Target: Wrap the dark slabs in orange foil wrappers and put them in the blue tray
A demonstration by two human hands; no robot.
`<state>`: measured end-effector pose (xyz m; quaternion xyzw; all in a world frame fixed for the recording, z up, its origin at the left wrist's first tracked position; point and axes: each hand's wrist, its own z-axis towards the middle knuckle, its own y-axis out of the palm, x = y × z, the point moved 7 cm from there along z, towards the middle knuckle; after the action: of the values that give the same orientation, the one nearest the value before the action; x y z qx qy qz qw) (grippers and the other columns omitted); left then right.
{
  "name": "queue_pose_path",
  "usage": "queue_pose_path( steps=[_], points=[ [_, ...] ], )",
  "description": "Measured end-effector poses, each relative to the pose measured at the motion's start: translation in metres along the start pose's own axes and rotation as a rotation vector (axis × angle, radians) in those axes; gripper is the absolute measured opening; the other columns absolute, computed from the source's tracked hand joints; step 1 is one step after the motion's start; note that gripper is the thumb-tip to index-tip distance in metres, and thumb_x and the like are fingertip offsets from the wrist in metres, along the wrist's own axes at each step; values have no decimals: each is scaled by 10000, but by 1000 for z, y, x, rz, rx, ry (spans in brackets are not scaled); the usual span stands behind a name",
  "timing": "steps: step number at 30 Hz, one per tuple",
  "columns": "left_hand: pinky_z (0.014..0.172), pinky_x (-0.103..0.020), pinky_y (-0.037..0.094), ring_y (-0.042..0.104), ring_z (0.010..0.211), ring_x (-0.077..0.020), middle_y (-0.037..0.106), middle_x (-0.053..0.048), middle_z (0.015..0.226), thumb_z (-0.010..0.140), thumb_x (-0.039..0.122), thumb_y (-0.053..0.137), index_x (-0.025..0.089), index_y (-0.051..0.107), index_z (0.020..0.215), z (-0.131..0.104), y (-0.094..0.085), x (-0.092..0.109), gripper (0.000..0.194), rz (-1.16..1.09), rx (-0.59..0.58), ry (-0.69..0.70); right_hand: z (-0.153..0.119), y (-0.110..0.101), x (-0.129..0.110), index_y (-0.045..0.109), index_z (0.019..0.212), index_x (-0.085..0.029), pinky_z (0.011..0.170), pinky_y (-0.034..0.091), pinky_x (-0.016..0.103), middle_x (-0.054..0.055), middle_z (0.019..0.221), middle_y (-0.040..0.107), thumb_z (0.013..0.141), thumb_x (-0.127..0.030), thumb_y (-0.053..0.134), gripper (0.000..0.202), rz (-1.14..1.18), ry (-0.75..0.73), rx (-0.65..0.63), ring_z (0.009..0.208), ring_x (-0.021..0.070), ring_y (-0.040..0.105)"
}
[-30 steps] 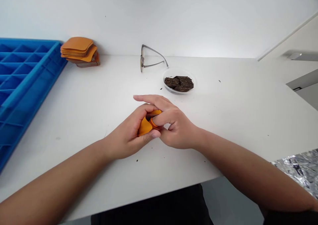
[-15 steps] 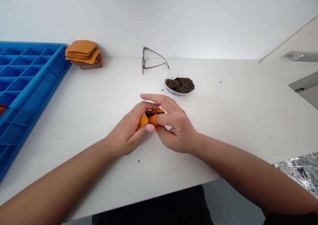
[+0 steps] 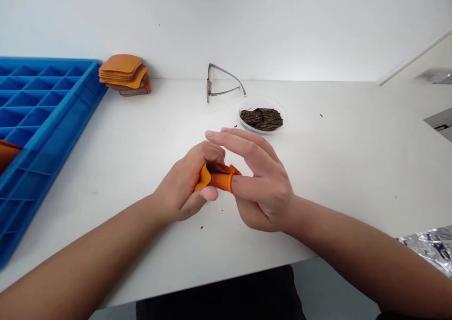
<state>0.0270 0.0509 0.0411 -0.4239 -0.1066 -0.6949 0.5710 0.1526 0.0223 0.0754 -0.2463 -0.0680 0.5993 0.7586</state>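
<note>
Above the table's middle, my left hand (image 3: 180,185) is closed around a small orange leather-like pouch (image 3: 202,177), its near edge curling outward and a dark gap showing inside. My right hand (image 3: 264,183) meets it from the right. An orange finger cot (image 3: 222,182) covers the right index fingertip, which presses into the pouch. The right thumb is mostly hidden below the index finger, while the other fingers stretch out over the top. Beyond the hands, a clear plastic bowl (image 3: 243,104) holds dark brown ridged strips (image 3: 268,119).
A stack of orange pouches (image 3: 122,64) stands at the back left, beside a blue divided crate (image 3: 76,108) with orange pieces (image 3: 7,154) in one compartment. Eyeglasses (image 3: 226,93) lie near the wall. Dark crumbs dot the white table (image 3: 335,169); crinkled silver foil (image 3: 431,247) is at right.
My right hand has shifted right and slightly toward me, with more of the index finger cot exposed. The left fingers have curled in tighter around the pouch. The view has shifted slightly.
</note>
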Motion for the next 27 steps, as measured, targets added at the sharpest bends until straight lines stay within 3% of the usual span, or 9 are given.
queue_pose_path(
  steps=[3,7,11,15,18,23,27],
  points=[
    [619,-291,517,563,739,-133,517,-11,883,964,693,453,220,486,1038,1,-1,0,480,-14,2,-4,-1,2,1,629,896,-186,964,621,478,123,1372,617,779,73,428,348,65,5,2,1299,269,601],
    [628,-306,522,548,741,-137,491,-14,903,973,687,441,237,484,1064,1,-2,1,461,-26,-5,-40,-2,8,3,631,947,-224,1006,607,466,107,1466,564,815,49,433,363,97,101,-119,1348,241,567],
    [651,-336,519,551,761,-160,510,-24,920,998,674,381,253,467,1074,-1,-3,1,436,9,-27,-91,-4,11,3,663,1012,-193,1063,565,494,142,1544,498,813,61,430,398,115,142,-202,1377,259,541],
    [642,-322,507,557,740,-148,535,-17,907,985,689,408,244,472,1050,0,-6,0,454,9,-1,-74,-5,10,4,662,1069,-236,1066,554,507,77,1595,456,803,61,413,470,96,152,-206,1428,256,500],
    [634,-313,504,540,737,-141,525,-15,891,966,708,430,233,478,1037,0,-6,-1,482,17,13,-56,-4,9,5,657,1000,-266,1055,555,519,31,1586,472,791,51,436,440,39,152,-196,1421,259,504],
    [641,-310,489,506,767,-145,532,-40,953,960,705,438,223,492,1067,0,-7,-2,497,73,21,-51,-2,4,3,594,823,-224,1022,565,541,82,1506,544,792,50,482,298,-103,98,-123,1379,305,532],
    [623,-316,463,484,748,-155,518,-36,916,965,673,481,223,487,1060,-1,-8,-4,459,97,23,-54,-3,7,6,569,803,-235,1017,564,544,55,1495,558,792,47,475,297,-121,121,-170,1376,302,535]
  ],
)
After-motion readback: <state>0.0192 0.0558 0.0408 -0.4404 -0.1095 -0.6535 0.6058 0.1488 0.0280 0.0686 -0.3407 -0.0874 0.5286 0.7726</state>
